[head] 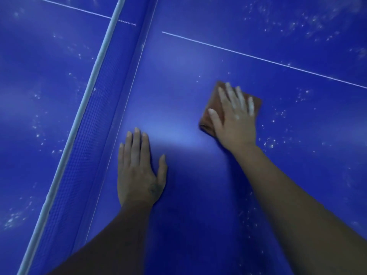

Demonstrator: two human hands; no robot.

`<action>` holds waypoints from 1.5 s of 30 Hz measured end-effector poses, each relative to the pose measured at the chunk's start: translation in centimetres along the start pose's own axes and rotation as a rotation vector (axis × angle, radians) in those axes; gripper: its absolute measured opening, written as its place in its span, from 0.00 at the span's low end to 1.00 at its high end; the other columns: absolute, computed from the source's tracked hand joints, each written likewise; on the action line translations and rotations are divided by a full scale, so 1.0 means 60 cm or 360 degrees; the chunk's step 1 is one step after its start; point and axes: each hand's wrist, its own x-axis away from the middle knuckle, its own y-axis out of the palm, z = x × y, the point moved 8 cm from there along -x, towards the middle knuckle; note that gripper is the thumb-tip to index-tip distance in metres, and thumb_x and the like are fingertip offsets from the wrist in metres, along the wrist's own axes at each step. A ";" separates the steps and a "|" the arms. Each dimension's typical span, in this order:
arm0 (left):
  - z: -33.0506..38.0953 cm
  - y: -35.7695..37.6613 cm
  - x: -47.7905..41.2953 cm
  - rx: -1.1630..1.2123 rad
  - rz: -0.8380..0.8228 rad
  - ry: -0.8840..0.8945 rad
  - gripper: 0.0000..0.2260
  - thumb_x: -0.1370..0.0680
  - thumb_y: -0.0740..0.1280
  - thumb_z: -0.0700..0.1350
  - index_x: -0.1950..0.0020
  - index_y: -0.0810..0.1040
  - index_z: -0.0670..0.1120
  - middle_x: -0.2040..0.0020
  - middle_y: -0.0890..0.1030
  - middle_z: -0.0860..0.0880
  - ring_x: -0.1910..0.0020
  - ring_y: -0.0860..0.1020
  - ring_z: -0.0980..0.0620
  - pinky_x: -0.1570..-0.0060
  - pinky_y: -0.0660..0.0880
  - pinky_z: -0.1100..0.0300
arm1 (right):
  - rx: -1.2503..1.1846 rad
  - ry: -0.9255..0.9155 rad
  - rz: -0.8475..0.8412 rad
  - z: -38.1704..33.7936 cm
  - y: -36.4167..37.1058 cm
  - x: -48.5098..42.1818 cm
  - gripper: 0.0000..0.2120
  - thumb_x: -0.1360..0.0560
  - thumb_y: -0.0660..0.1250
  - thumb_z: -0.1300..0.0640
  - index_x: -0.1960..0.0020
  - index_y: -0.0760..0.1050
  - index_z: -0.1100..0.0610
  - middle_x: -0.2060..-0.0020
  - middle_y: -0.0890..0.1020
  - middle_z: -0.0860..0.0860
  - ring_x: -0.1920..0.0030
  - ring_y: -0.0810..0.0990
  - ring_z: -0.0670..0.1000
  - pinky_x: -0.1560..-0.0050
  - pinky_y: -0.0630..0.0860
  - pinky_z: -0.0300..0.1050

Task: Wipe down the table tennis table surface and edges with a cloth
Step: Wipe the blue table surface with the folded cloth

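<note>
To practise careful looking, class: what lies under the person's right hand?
A folded brown cloth, pressed flat on the blue table by the right hand with straight fingers. Its edges show; its middle, and the table surface beneath it, are covered.

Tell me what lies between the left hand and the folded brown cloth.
Head view: only bare blue table surface separates the left hand from the folded brown cloth.

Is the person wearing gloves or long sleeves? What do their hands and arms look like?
No gloves: the left hand and the right hand are both bare. The left forearm and the right forearm are bare too, with no sleeve, watch or bracelet in sight, and no rings show. The back of the left hand has a small dark mark, like a little tattoo.
</note>
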 end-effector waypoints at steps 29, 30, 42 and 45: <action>-0.005 0.010 0.002 0.0020 -0.0033 -0.0017 0.37 0.15 0.61 0.60 0.12 0.59 0.40 0.11 0.57 0.45 0.11 0.52 0.44 0.14 0.55 0.40 | 0.0058 0.0198 -0.0003 -0.006 -0.003 -0.106 0.35 0.15 0.50 0.36 0.13 0.57 0.53 0.13 0.56 0.53 0.13 0.52 0.58 0.16 0.47 0.67; -0.006 0.010 0.002 0.0019 -0.0033 -0.0019 0.37 0.15 0.61 0.60 0.12 0.59 0.40 0.11 0.58 0.45 0.11 0.53 0.44 0.14 0.55 0.40 | 0.0056 0.0137 -0.0009 -0.044 0.003 -0.123 0.35 0.15 0.50 0.36 0.13 0.57 0.52 0.13 0.55 0.52 0.13 0.52 0.58 0.16 0.47 0.66; -0.005 0.008 0.001 0.0004 -0.0003 0.0012 0.36 0.15 0.61 0.60 0.13 0.61 0.40 0.11 0.58 0.44 0.11 0.54 0.44 0.15 0.56 0.38 | 0.0016 0.0127 0.0089 0.058 -0.008 -0.160 0.34 0.15 0.52 0.34 0.14 0.59 0.49 0.14 0.58 0.48 0.14 0.56 0.56 0.16 0.51 0.63; -0.005 0.009 0.001 0.0004 -0.0013 0.0007 0.36 0.15 0.61 0.60 0.13 0.60 0.40 0.11 0.58 0.44 0.11 0.53 0.44 0.14 0.56 0.39 | -0.0008 0.0515 0.0095 0.210 -0.029 -0.129 0.36 0.16 0.50 0.33 0.13 0.57 0.51 0.13 0.57 0.51 0.14 0.54 0.58 0.16 0.50 0.66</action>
